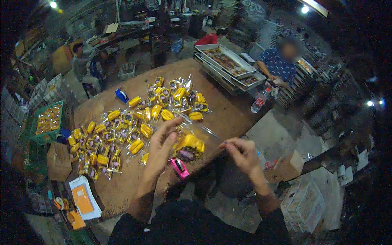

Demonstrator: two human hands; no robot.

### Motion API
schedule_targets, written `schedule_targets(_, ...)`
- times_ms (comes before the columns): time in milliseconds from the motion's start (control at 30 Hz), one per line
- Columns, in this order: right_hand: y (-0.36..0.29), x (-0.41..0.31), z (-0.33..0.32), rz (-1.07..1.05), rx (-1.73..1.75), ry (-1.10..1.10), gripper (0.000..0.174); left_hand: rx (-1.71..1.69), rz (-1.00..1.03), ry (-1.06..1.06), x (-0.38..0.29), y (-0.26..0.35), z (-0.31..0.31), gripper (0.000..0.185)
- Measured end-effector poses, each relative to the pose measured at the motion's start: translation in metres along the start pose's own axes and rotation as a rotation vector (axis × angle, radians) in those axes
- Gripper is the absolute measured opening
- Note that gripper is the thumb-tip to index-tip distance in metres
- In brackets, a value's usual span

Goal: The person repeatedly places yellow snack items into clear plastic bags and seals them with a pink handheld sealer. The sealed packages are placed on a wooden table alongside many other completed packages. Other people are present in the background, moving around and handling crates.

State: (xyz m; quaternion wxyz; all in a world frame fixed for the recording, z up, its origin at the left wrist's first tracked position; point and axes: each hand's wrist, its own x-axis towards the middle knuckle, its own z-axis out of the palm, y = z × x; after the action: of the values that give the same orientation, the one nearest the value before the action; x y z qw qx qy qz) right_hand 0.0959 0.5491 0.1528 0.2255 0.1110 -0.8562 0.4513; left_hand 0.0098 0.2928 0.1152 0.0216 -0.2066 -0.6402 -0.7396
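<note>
My left hand (162, 142) is at the left side of a clear plastic packet (199, 130), thumb and fingers at its film. Inside the packet are yellow bread rolls (191, 142), with a dark part and a pinkish oval label below. To the right of the packet, my right hand (243, 153) has its thumb and forefinger pinched together near the film's edge; whether they hold the film or some small piece is not clear. Just below the packet, a pink tape dispenser (180, 167) sits near the table edge. Many similar yellow packets (134, 146) lie across the wooden table (223, 114).
A blue tape dispenser (122, 95) stands behind the packets. Metal trays (225, 61) are stacked at the far right corner, near a plastic bottle (259, 101) and a seated person (280, 65). At left are a green crate (33, 130), a cardboard box (58, 161) and papers (92, 208).
</note>
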Motion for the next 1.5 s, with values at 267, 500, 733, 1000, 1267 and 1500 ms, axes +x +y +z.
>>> schedule_targets(267, -0.045, 0.022, 0.063, -0.098, -0.384, 0.199, 0.019, -0.224, -0.360, 0.222, -0.049, -0.122, -0.108, 0.051)
schedule_targets(500, -0.035, 0.033, 0.056, -0.021, -0.698, 0.213, 0.013, -0.329, -0.711, -0.144, -0.113, -0.186, -0.116, 0.043)
schedule_targets(733, -0.064, 0.056, 0.050, 0.006, -0.746, 0.060, 0.015, -0.373, -0.720, -0.266, -0.106, -0.167, -0.108, 0.037)
schedule_targets(1000, -0.066, 0.065, 0.036, -0.204, -0.951, -0.018, 0.021, -0.488, -0.738, -0.303, -0.113, -0.174, -0.108, 0.051)
schedule_targets(1267, -0.051, 0.036, 0.039, -0.426, -0.836, -0.178, 0.018, -1.042, -0.898, -0.566, -0.078, -0.112, -0.054, 0.094)
schedule_targets(1500, -0.036, -0.008, 0.012, -0.456, -0.925, -0.191, 0.021, -1.543, -0.660, -0.669, -0.032, -0.064, 0.011, 0.100)
